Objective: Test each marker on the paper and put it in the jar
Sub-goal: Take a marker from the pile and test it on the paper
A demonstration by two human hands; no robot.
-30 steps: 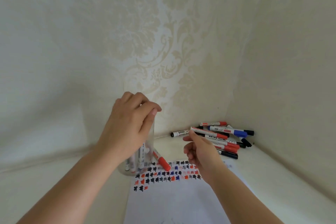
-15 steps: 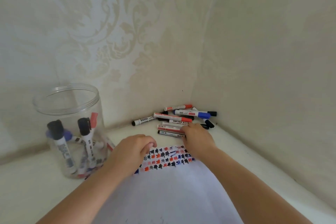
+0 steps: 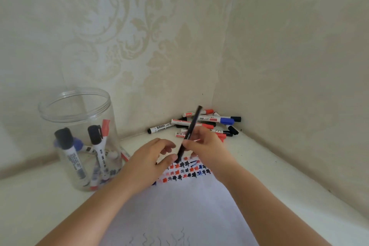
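Note:
My right hand (image 3: 207,146) grips a slim black marker (image 3: 190,129), tilted, its upper end toward the corner and its lower end over the paper. My left hand (image 3: 148,163) is beside it, fingers curled, thumb and forefinger at the marker's lower end. The white paper (image 3: 179,209) lies under both hands, with rows of red, blue and black marks across its far edge. A clear jar (image 3: 77,110) stands open at the left with several markers inside. A pile of markers (image 3: 209,121) lies in the corner behind my right hand.
Two patterned walls meet in a corner just behind the pile. The white tabletop (image 3: 279,168) runs along the right wall. Faint wavy lines (image 3: 159,240) show at the paper's near edge.
My left hand left the jar and came down to the paper. My right hand reached into the pile and lifted a black marker out of it. The view swung right.

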